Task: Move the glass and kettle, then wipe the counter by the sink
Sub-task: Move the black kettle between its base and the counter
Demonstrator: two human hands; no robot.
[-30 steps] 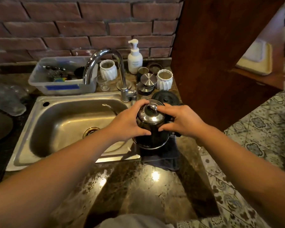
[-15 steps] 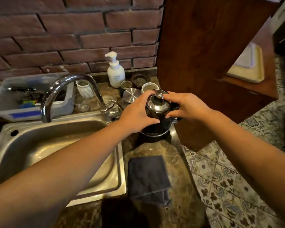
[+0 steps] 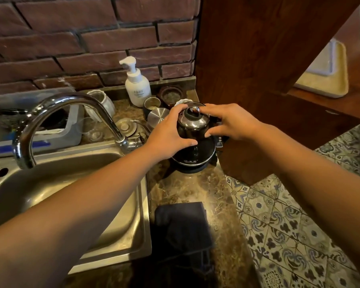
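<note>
The black kettle [image 3: 192,140] with its shiny steel lid stands on its dark base at the counter's far right corner, against the wooden panel. My left hand [image 3: 168,136] wraps its left side, thumb across the front. My right hand [image 3: 231,121] rests on the lid's edge and right side, fingers spread. A clear glass [image 3: 92,130] stands behind the tap, partly hidden by it. A dark folded cloth [image 3: 181,225] lies on the brown stone counter [image 3: 195,188] beside the steel sink [image 3: 141,204].
The curved tap [image 3: 71,102] arches over the sink. Behind it sit a grey plastic bin [image 3: 56,136], a white cup [image 3: 104,100], a soap bottle [image 3: 136,86], a steel lid [image 3: 158,116] and small tins. The wooden panel [image 3: 247,59] bounds the counter's right end.
Both hands carried the kettle from above the cloth back and right to the far corner, where it now rests on its base. The cloth lies uncovered.
</note>
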